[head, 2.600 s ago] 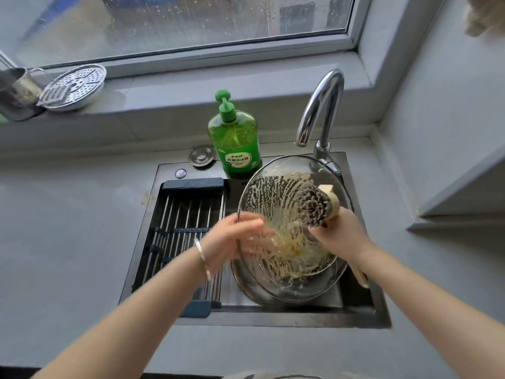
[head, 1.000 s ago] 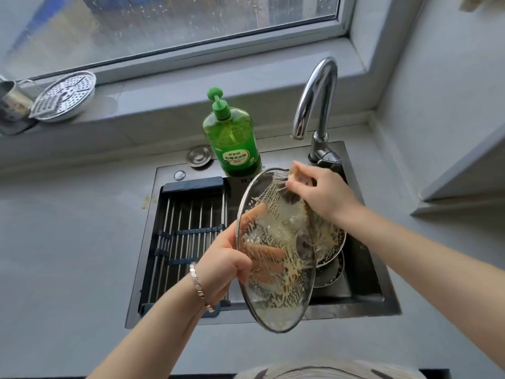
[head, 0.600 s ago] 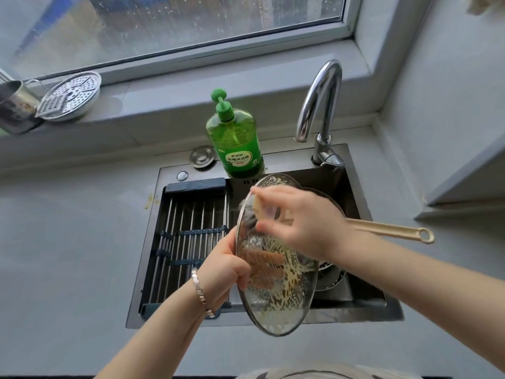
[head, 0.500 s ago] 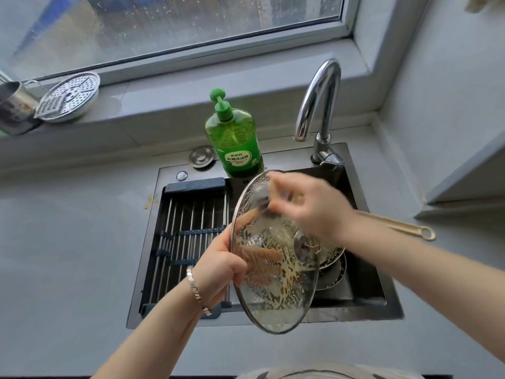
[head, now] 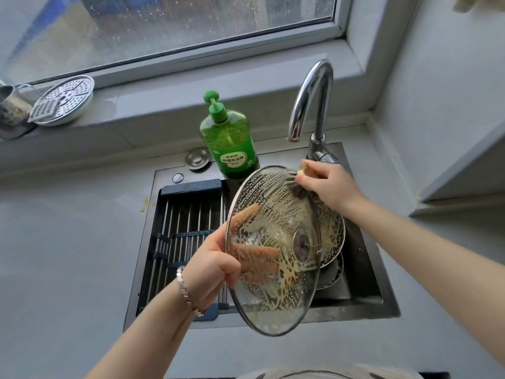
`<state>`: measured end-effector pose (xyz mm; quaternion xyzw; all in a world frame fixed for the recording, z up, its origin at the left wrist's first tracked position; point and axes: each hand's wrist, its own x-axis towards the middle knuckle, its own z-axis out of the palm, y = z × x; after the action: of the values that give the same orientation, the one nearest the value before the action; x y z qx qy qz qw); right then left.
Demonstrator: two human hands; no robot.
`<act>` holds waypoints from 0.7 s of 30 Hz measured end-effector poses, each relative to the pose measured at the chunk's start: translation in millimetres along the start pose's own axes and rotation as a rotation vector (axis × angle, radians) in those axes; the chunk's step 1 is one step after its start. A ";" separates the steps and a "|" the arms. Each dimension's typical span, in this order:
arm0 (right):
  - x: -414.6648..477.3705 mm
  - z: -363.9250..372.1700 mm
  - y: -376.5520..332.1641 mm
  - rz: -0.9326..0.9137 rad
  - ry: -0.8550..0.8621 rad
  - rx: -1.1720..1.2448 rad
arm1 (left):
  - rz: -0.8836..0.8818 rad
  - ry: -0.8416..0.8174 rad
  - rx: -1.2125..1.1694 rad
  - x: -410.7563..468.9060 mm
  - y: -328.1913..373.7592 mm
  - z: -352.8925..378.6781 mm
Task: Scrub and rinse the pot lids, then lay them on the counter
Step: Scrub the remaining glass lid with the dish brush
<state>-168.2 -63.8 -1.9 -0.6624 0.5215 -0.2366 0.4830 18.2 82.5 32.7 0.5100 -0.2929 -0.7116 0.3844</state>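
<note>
Right now the glass lid [head: 284,214] stands tilted almost on edge in the middle of the frame, over the sink [head: 363,299] and coated in yellowish suds. The left hand [head: 216,258] grips it at its left rim: the thumb presses the near face, and the fingers [head: 259,253] show through the glass, spread behind it. The right hand [head: 330,184], at the lid's upper right edge, is clenched round a brush [head: 300,188] whose dark bristles meet the rim just below the faucet [head: 311,99].

The lid looks stiff and fairly weighty for one hand, and being glass it would likely chip or break if dropped against the steel basin. Soap probably makes both faces slippery, so the metal-banded rim is the safer place to hold, or the knob [head: 302,246] at its centre, rather than the wet glass.

By count: one lid in hand and a second soapy lid [head: 332,228] lying in the basin behind it. A further round metal edge shows beneath that one, though whether it is a third lid cannot be told. There is one brush, one green soap bottle [head: 229,143] above the sink, and one dark roll-up rack [head: 185,233] across the basin's left half. No lid lies on the counter [head: 68,242] yet, so scrubbing seems under way, with rinsing to come.
</note>
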 end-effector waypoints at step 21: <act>-41.2 33.7 27.4 -0.024 0.002 0.093 | 0.073 0.126 -0.225 2.7 -10.3 -11.5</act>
<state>-167.5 -12.4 -32.5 -0.6452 0.5025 -0.2668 0.5099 26.1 85.4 19.4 0.4964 -0.2047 -0.6919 0.4827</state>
